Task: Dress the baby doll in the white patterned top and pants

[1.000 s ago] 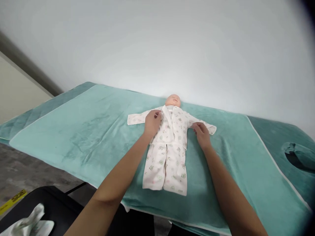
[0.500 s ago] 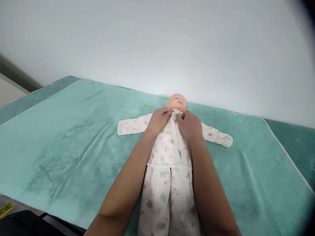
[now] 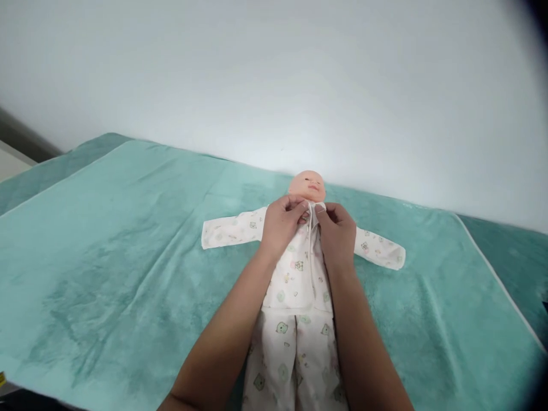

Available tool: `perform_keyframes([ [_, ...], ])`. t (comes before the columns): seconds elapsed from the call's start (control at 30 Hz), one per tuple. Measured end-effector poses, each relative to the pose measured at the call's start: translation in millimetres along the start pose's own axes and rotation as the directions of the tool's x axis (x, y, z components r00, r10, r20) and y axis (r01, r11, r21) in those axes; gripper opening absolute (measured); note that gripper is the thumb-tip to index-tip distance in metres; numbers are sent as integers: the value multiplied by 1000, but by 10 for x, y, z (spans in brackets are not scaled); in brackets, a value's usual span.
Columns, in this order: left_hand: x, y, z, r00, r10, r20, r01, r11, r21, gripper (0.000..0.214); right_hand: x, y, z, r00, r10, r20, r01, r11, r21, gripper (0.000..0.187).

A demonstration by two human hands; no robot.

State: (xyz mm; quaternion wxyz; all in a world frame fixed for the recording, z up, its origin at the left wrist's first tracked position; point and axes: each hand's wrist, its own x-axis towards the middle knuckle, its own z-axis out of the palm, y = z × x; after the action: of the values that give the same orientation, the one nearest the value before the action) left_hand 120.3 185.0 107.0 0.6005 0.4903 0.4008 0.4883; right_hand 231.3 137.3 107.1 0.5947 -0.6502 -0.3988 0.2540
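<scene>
A baby doll (image 3: 307, 185) lies on its back, dressed in a white printed top and trousers. The top (image 3: 295, 279) has a front opening running down from the neck, and its long sleeves stretch out to both sides. Just below the doll's chin, my left hand (image 3: 283, 224) pinches the left edge of the collar. Opposite it, my right hand (image 3: 339, 231) grips the right front edge between thumb and fingers. Between the hands the two edges lie close together. My fingertips hide any fastener there. The trousers (image 3: 278, 359) run down between my forearms.
A light green blanket (image 3: 128, 251) with pale edging spreads under the doll, over a darker green cover (image 3: 505, 245). A white wall (image 3: 257, 74) stands right behind the doll's head. At the lower left corner are a dark object and a bit of yellow.
Both hands stay at the collar, and the right hand now lifts its front edge, bringing it nearer the left hand. The view has shifted slightly, with the doll a little lower.
</scene>
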Motion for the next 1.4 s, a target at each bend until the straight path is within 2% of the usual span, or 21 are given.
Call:
perform_keyframes([
  [0.1, -18, 6, 33, 999, -16, 43, 14, 999, 48, 17, -38, 107, -19, 999, 49, -16, -48, 997, 60, 25],
  [0.2, -39, 5, 55, 999, 36, 30, -41, 983, 180, 16, -65, 170, -48, 999, 46, -7, -45, 995, 92, 25],
  [0.27, -44, 0, 67, 999, 52, 7, -52, 979, 198, 16, -71, 193, -59, 1000, 28, -8, -27, 993, 118, 23],
  [0.37, -39, -4, 74, 1000, 4, -19, -2, 989, 146, 15, -66, 220, -65, 1000, 13, 5, -13, 987, 162, 20],
  [0.47, -25, -4, 61, 999, -9, -40, 18, 974, 228, 18, -58, 243, -68, 999, -1, 43, -7, 981, 194, 20],
  [0.57, -1, -22, 38, 988, 125, -93, -72, 895, 440, 23, -49, 260, -71, 997, -23, 79, 7, 981, 193, 21],
  [0.63, 16, -46, 30, 975, 209, -70, -134, 814, 565, 21, -44, 267, -71, 994, -46, 98, 28, 984, 176, 21],
  [0.73, 24, -77, 28, 976, 216, -15, -160, 765, 624, 15, -41, 273, -69, 992, -68, 104, 54, 989, 137, 24],
  [0.93, -7, -76, 15, 992, 125, -28, -103, 907, 407, 13, -47, 279, -65, 995, -69, 71, 63, 995, 81, 25],
  [1.13, -14, -48, 11, 997, 75, -34, -62, 954, 293, 17, -64, 261, -71, 991, -102, 92, 97, 994, 55, 24],
  [1.27, -8, -34, 2, 1000, 12, -17, -8, 980, 199, 18, -61, 274, -84, 973, -198, 118, 195, 980, 34, 23],
  [1.4, -1, -19, -21, 998, -55, -2, 55, 995, 84, 18, -22, 295, -127, 931, -309, 193, 301, 951, 71, 20],
])
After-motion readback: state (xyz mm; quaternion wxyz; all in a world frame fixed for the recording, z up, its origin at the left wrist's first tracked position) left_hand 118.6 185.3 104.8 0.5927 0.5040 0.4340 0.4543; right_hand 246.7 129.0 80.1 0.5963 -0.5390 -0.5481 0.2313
